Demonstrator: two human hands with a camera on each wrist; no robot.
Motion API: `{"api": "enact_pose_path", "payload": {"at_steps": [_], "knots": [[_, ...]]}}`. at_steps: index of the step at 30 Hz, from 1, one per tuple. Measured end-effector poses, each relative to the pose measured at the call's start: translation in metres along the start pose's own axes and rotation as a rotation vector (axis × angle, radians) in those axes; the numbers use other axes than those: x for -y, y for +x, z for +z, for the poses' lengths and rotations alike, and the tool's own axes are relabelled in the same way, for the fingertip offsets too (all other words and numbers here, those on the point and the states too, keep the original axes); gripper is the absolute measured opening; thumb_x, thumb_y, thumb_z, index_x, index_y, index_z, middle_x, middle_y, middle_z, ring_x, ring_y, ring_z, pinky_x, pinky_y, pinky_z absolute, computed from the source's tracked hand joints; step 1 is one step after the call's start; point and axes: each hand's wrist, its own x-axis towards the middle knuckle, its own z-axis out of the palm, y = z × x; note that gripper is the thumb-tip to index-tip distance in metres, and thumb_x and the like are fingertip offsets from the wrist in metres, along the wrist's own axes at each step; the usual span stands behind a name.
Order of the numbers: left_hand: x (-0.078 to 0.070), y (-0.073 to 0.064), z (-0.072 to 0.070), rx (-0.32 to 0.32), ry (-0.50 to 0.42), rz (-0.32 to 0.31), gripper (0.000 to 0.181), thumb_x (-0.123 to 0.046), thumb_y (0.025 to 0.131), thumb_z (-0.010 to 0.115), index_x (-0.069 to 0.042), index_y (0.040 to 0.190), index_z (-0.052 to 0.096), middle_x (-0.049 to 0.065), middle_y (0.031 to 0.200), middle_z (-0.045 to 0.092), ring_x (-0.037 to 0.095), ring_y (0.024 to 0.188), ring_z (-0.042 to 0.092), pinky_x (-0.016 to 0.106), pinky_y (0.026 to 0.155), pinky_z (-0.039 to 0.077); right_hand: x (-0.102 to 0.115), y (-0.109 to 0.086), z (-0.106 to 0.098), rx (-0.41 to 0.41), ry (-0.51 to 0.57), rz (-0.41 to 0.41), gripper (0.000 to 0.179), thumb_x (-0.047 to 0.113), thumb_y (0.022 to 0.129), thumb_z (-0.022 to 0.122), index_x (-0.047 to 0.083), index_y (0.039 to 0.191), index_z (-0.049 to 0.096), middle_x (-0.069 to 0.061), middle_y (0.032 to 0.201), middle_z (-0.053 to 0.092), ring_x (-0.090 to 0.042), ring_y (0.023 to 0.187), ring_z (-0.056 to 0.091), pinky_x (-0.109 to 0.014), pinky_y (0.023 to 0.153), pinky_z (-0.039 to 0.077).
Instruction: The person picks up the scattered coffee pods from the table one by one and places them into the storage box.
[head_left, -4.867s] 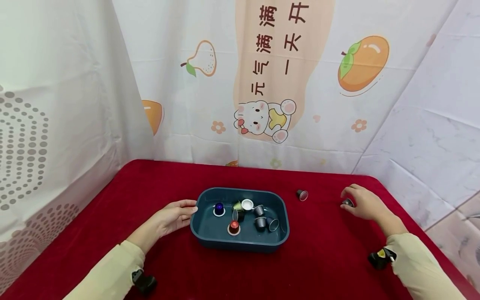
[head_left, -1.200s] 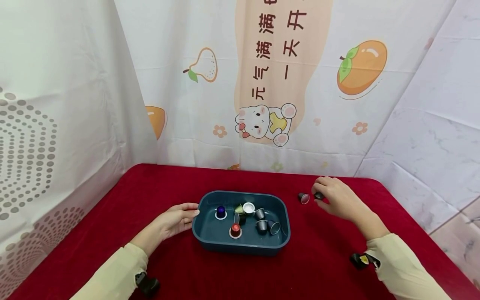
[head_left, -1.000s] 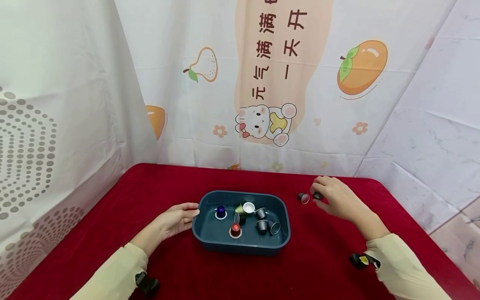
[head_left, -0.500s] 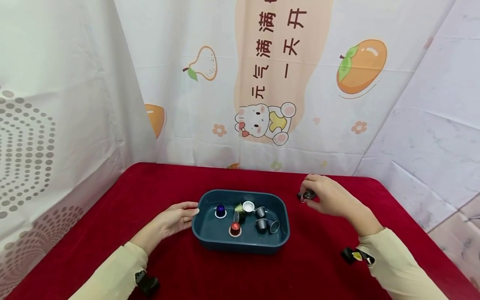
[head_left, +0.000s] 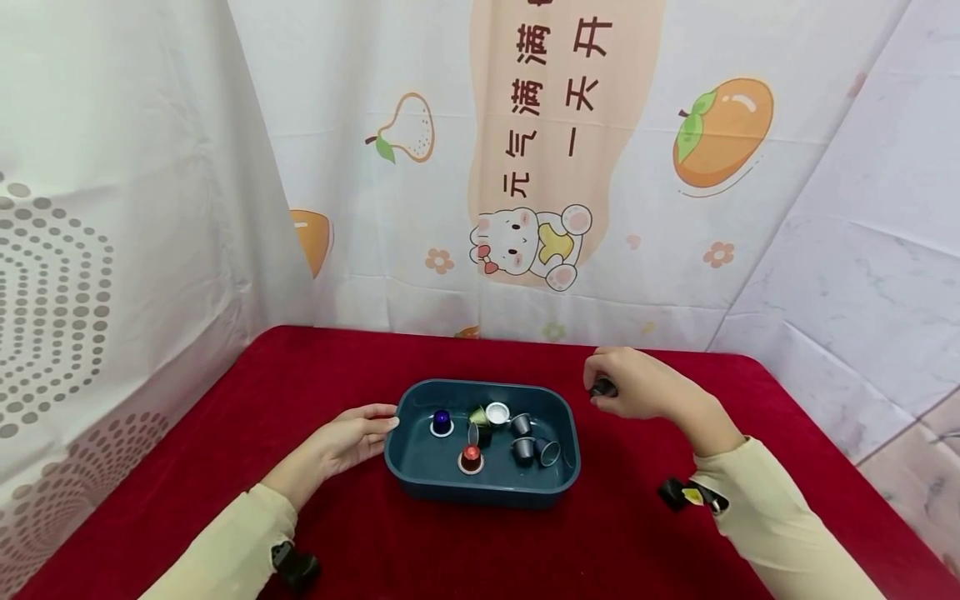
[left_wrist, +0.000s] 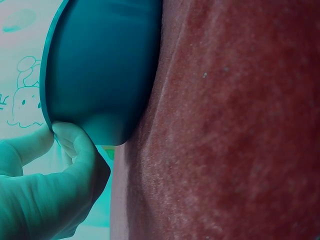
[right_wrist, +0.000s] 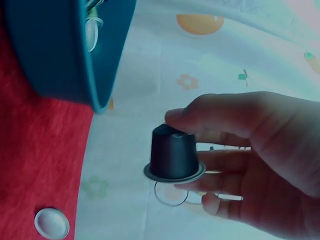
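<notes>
My left hand point(head_left: 352, 437) pinches the left end of a dark blue plastic bin point(head_left: 480, 495) at its rim, thumb and fingers meeting there in the left wrist view. To the right of the bin, my right hand point(head_left: 637, 383) holds a black coffee capsule point(right_wrist: 174, 156) between thumb and fingers, flange downward in the right wrist view. Another loose capsule point(right_wrist: 51, 223) rests on the red cloth below that hand; in the head view the hand hides it. Inside the bin sit a blue capsule point(head_left: 442, 422), a red capsule point(head_left: 471, 457) and several green, grey and dark ones.
A red cloth point(head_left: 337, 533) covers the table. White printed curtains point(head_left: 360, 217) hang behind it and along both sides. Each sleeve carries a small black wrist camera, such as the left camera point(head_left: 296, 567).
My right hand has carried the black capsule leftward from the table's far right, closer to the bin and across the loose capsule. My left hand stays on the rim, and the bin's contents look unchanged.
</notes>
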Motion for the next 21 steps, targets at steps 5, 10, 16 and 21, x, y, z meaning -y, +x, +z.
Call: {"api": "enact_pose_path", "payload": {"at_steps": [5,10,16,21], "knots": [[0.000,0.000,-0.001,0.001,-0.006,-0.002,0.057,-0.010,0.097,0.054,0.009,0.142,0.026,-0.004,0.099,0.063,0.005,0.089,0.063,0.019,0.083,0.054,0.008,0.010,-0.004,0.060,0.031,0.004,0.016,0.010,0.074,0.079,0.012,0.083,0.065,0.002,0.081,0.062,-0.009,0.070,0.053,-0.020,0.065,0.049],[-0.001,0.000,0.000,-0.003,0.001,-0.010,0.058,-0.010,0.097,0.054,0.009,0.143,0.024,-0.003,0.099,0.063,0.005,0.089,0.063,0.020,0.083,0.054,0.017,0.019,-0.006,0.141,0.081,0.050,0.016,0.010,0.074,0.079,0.013,0.084,0.067,0.001,0.082,0.063,-0.011,0.071,0.053,-0.021,0.065,0.050],[-0.002,-0.002,0.000,-0.015,-0.005,-0.019,0.060,-0.009,0.097,0.054,0.009,0.144,0.023,-0.003,0.100,0.063,0.005,0.090,0.063,0.020,0.083,0.055,0.029,0.033,-0.008,0.223,0.112,0.084,0.014,0.011,0.076,0.078,0.013,0.087,0.069,-0.001,0.087,0.067,-0.011,0.074,0.055,-0.023,0.066,0.052],[-0.002,-0.001,0.001,-0.005,-0.005,-0.019,0.061,-0.010,0.097,0.055,0.009,0.144,0.022,-0.002,0.102,0.063,0.006,0.091,0.063,0.021,0.084,0.054,0.040,0.043,-0.011,0.278,0.121,0.116,0.016,0.014,0.076,0.079,0.014,0.088,0.068,-0.002,0.091,0.068,-0.013,0.081,0.058,-0.025,0.066,0.055]]}}
